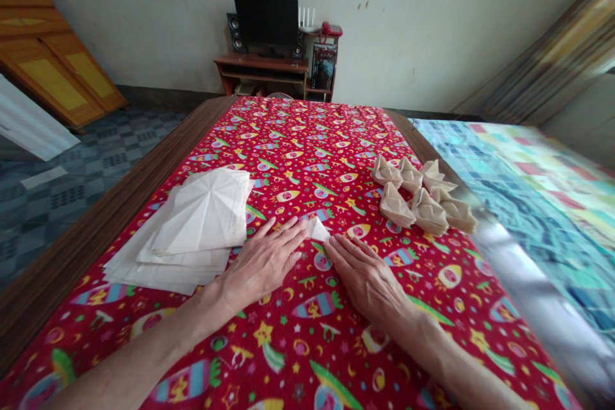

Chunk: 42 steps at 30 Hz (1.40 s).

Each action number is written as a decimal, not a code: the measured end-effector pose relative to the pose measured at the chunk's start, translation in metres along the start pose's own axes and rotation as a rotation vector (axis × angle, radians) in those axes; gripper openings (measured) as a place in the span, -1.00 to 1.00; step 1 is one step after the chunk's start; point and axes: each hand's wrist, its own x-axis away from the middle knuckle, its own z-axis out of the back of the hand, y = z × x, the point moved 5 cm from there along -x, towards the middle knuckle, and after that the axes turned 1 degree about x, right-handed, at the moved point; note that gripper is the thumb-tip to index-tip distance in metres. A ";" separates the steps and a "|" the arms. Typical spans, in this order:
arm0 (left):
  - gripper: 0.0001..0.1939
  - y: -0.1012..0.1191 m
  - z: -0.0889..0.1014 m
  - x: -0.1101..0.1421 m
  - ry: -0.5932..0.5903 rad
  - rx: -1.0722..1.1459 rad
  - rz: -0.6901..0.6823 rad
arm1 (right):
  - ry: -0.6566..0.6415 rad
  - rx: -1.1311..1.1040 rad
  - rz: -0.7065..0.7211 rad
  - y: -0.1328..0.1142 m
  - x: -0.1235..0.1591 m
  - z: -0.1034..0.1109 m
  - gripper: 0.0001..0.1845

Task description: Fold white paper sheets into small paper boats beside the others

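Observation:
A small folded piece of white paper (318, 229) lies on the red patterned cloth (307, 346) between my hands. My left hand (269, 253) rests flat with its fingers spread, the fingertips touching the paper's left side. Flat on the cloth, my right hand (368, 272) has its fingers stretched out, their tips at the paper's lower right edge. To the left is a stack of creased white paper sheets (202, 214), the top one with fold lines fanning from a point. Several folded beige paper pieces (430, 208) stand in two rows on the right.
Under the cloth is a brown wooden table (91, 237). A bed with a patchwork cover (523, 186) adjoins its right side. Against the far wall stands a desk (262, 63) with a monitor (266, 22), speakers and a red telephone (330, 30). A wooden cabinet (57, 64) is at the far left.

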 end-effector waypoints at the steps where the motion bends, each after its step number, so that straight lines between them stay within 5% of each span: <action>1: -0.57 -0.004 0.000 0.001 0.016 -0.002 0.012 | 0.006 0.016 0.005 -0.001 -0.002 0.000 -0.49; 8: -0.75 -0.024 -0.001 -0.009 0.286 0.103 0.095 | 0.038 0.066 -0.093 0.002 -0.027 -0.002 -0.76; 14: -0.96 -0.029 -0.006 -0.023 0.260 0.222 0.205 | 0.005 0.063 -0.237 0.018 -0.048 -0.009 -0.79; 23: -0.92 -0.022 -0.009 -0.035 0.292 0.388 0.265 | 0.075 0.083 -0.235 0.022 -0.052 -0.008 -0.75; 30: -0.63 -0.005 -0.013 -0.045 0.439 0.509 0.295 | 0.209 0.023 -0.369 0.019 -0.054 -0.005 -0.82; 35: -0.60 -0.001 -0.011 -0.047 0.378 0.493 0.235 | 0.193 -0.058 -0.471 0.023 -0.048 -0.002 -0.85; 42: -0.53 -0.001 -0.013 -0.042 0.293 0.375 0.173 | 0.148 -0.084 -0.362 0.027 -0.043 -0.003 -0.85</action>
